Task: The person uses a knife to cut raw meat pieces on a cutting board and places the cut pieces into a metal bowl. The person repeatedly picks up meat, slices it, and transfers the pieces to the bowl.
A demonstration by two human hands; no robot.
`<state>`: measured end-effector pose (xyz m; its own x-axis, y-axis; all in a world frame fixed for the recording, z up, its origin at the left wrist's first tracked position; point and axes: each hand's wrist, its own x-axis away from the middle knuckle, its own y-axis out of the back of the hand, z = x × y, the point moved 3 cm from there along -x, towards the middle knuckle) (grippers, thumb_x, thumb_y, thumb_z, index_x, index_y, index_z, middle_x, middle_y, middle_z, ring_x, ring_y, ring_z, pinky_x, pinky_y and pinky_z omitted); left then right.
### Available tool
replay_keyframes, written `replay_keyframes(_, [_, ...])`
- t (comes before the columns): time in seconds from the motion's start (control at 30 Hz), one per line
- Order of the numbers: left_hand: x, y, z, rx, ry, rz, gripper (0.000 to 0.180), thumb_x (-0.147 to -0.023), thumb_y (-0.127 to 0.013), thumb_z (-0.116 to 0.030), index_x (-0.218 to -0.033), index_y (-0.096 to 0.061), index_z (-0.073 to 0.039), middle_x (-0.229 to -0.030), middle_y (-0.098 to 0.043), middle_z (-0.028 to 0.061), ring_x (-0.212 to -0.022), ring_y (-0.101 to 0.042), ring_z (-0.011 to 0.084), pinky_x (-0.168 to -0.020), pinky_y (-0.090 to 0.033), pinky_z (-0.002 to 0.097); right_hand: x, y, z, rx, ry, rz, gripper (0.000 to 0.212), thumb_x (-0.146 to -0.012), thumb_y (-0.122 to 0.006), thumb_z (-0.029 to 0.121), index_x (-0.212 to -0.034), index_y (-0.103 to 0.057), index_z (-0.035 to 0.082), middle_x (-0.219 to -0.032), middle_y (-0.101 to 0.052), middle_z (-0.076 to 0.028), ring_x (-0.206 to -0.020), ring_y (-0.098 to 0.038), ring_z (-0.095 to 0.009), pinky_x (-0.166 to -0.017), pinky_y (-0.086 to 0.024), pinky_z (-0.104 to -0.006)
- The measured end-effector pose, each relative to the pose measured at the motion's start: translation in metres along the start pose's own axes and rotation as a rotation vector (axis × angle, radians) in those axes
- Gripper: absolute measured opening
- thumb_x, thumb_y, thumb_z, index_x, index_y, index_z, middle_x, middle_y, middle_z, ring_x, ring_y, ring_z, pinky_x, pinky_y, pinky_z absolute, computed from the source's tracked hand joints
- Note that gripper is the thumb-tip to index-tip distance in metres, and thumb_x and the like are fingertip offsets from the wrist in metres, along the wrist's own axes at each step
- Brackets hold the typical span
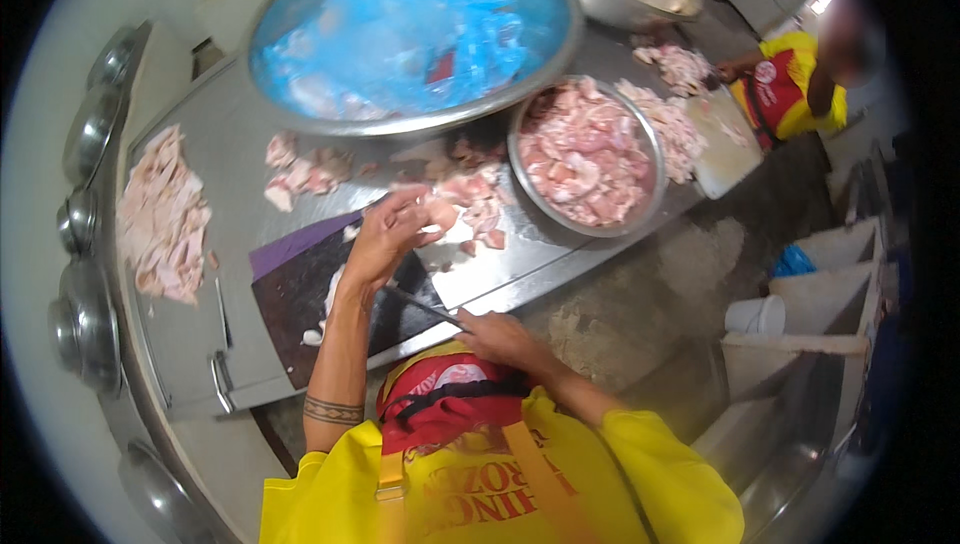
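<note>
My left hand (388, 234) is raised over the far right part of a dark cutting board (290, 299), fingers stretched and apart beside pale pink meat pieces (480, 209). Whether its fingertips touch one is hard to tell. My right hand (503, 339), at the table's near edge, is closed round the handle of a knife (425, 304). The blade points left over the board, and its tip passes close to my left wrist. Small white scraps (313, 337) lie on the board, partly behind my left forearm. A purple strip (300, 247) shows along its far edge.
A large steel basin (415, 127) with blue plastic stands at the back. Right of it is a steel bowl (517, 159) of cut meat. Pale strips (160, 214) and another knife (222, 312) lie left. A co-worker (790, 84) stands far right by a white board (728, 159).
</note>
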<state>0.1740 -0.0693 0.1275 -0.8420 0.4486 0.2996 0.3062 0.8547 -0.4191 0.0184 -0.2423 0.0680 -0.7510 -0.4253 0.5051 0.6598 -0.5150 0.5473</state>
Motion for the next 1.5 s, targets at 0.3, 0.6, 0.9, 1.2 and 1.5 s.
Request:
replay_keyframes(0.3, [-0.035, -0.018, -0.013, -0.792, -0.095, 0.109, 0.034, -0.096, -0.067, -0.009, -0.127, -0.063, 0.002, -0.124, -0.069, 0.0168, -0.114, -0.067, 0.0223, -0.097, -0.053, 0.037, -0.01, -0.013, 0.018, 0.091, 0.08, 0.05, 0.036, -0.098, -0.063, 0.028, -0.123, -0.049, 0.006, -0.092, -0.071, -0.025, -0.091, -0.068, -0.048, -0.079, -0.052, -0.0576])
replay_keyframes(0.6, [0.009, 0.102, 0.065, -1.497, -0.327, 0.231, 0.042, -0.08, -0.078, -0.011, -0.119, -0.066, -0.004, -0.119, -0.062, 0.0174, -0.115, -0.058, 0.0399, -0.097, -0.05, 0.0462, -0.006, -0.021, -0.001, 0.086, 0.054, 0.025, 0.032, -0.098, -0.061, 0.032, -0.116, -0.052, 0.008, -0.088, -0.07, -0.026, -0.09, -0.069, -0.047, -0.078, -0.051, -0.0591])
replay_keyframes(0.9, [0.026, 0.111, 0.077, -1.533, -0.327, 0.199, 0.018, -0.083, -0.072, -0.008, -0.101, -0.07, -0.008, -0.1, -0.062, 0.014, -0.102, -0.061, 0.0387, -0.084, -0.052, 0.0472, -0.003, -0.014, 0.001, 0.094, 0.192, -0.101, 0.026, -0.096, -0.063, 0.029, -0.11, -0.055, 0.008, -0.081, -0.069, -0.023, -0.082, -0.067, -0.048, -0.071, -0.05, -0.0587])
replay_keyframes(1.2, [0.004, 0.209, 0.013, -1.263, -0.247, -0.419, 0.017, -0.088, -0.067, -0.011, -0.101, -0.071, 0.0, -0.103, -0.072, 0.0219, -0.097, -0.068, 0.0427, -0.083, -0.054, 0.048, 0.018, 0.021, -0.015, 0.214, 0.048, 0.011, 0.031, -0.094, -0.068, 0.035, -0.117, -0.062, 0.015, -0.086, -0.073, -0.019, -0.09, -0.069, -0.043, -0.078, -0.052, -0.0528])
replay_keyframes(1.5, [0.012, 0.182, 0.021, -1.322, -0.154, -0.004, 0.044, -0.082, -0.078, -0.021, -0.122, -0.068, -0.005, -0.111, -0.07, 0.0256, -0.101, -0.068, 0.0439, -0.095, -0.053, 0.0485, 0.013, 0.035, 0.003, 0.204, -0.014, 0.079, 0.034, -0.093, -0.07, 0.037, -0.12, -0.066, 0.017, -0.089, -0.073, -0.019, -0.091, -0.069, -0.043, -0.079, -0.052, -0.0525])
